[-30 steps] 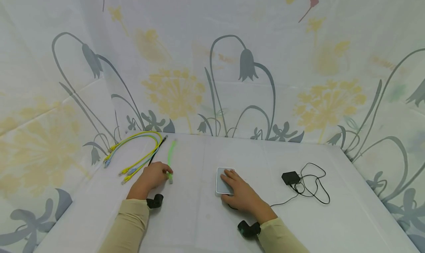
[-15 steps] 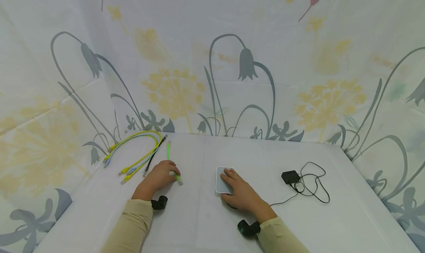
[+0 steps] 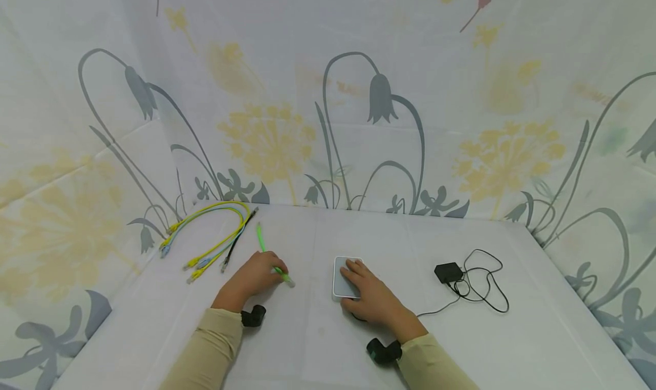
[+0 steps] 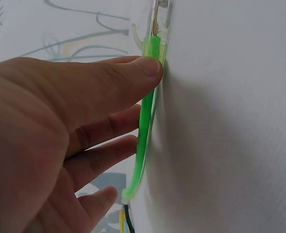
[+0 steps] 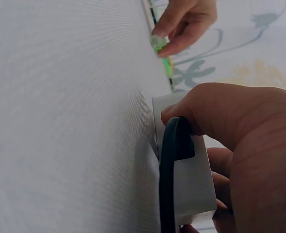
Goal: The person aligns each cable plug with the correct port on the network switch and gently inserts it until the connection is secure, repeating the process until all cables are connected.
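My left hand pinches a short green network cable just behind its clear plug. The cable's other end trails back over the white cloth, and in the left wrist view thumb and forefinger sit near the plug. My right hand holds a small white box with a grey top, which stands on the cloth. Its fingers lie spread over the top, and the thumb presses the near side. In the right wrist view a black cable plug sits in that side, beside the thumb.
At the back left lie several looped network cables: yellow ones, a pale blue one and a black cable. To the right rests a black power adapter with a loosely coiled cord. Patterned cloth walls rise behind and at both sides.
My left hand has moved right and slightly nearer, drawing the green cable away from the other cables, its plug now pointing toward the white box. My right hand has stayed on the box.
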